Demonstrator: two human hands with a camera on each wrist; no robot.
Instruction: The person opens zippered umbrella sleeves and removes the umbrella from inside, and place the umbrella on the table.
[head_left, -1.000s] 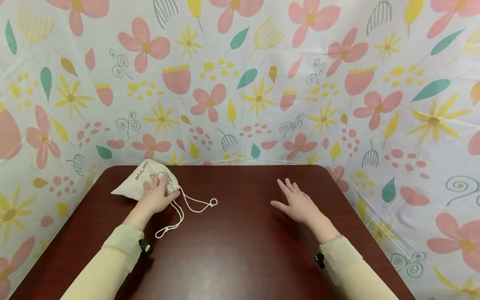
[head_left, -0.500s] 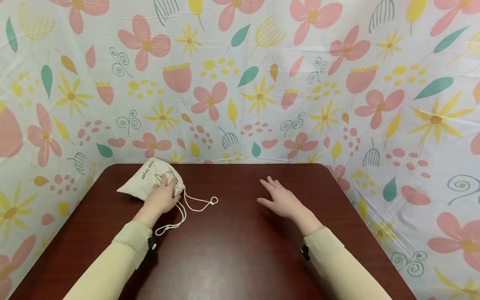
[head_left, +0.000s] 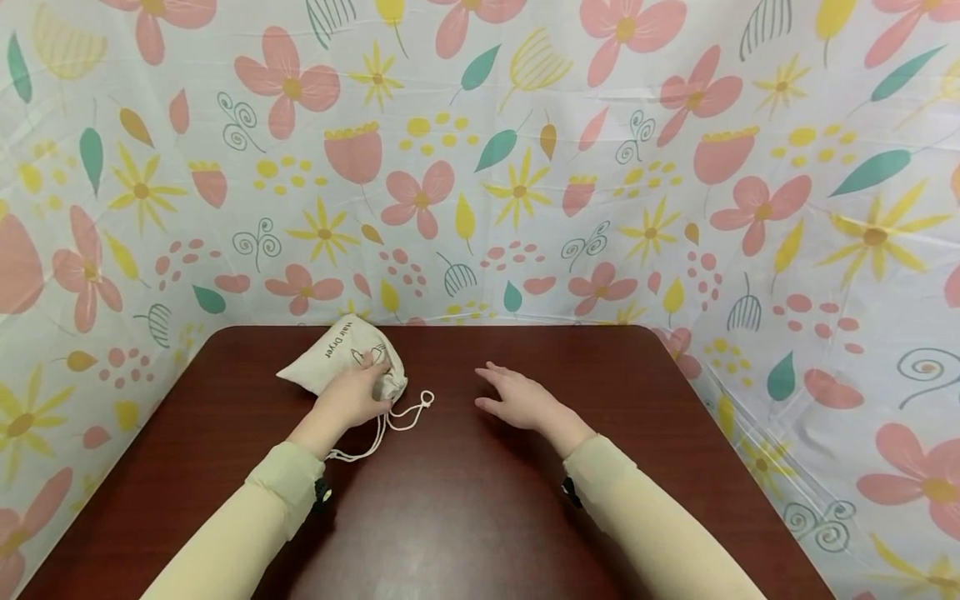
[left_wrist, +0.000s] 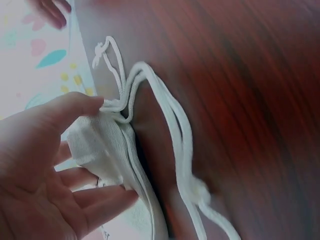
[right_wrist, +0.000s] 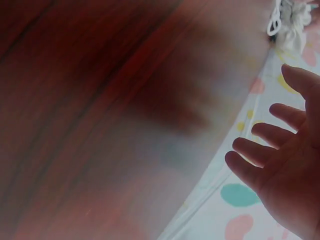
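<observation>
A cream drawstring bag [head_left: 339, 357] printed "Hair Dryer" lies at the back left of the dark wooden table. My left hand [head_left: 351, 397] grips it near the gathered neck, the thumb by the cord and the fingers spread over the fabric. In the left wrist view the bag's fabric [left_wrist: 107, 150] shows between thumb and fingers. White cords [head_left: 367, 450] trail from the neck over the table, one ending in a small loop [head_left: 427, 398]. My right hand [head_left: 525, 402] hovers over the table to the right of the bag, fingers extended and holding nothing.
The glossy reddish-brown table [head_left: 465, 517] has rounded far corners. A white curtain [head_left: 480, 167] with printed flowers and leaves hangs close behind its back edge and along both sides. Dark straps are on both wrists.
My left hand has slid the bag to the right, toward the table's middle, its cords bunching closer. The right hand has moved left, toward the bag.
</observation>
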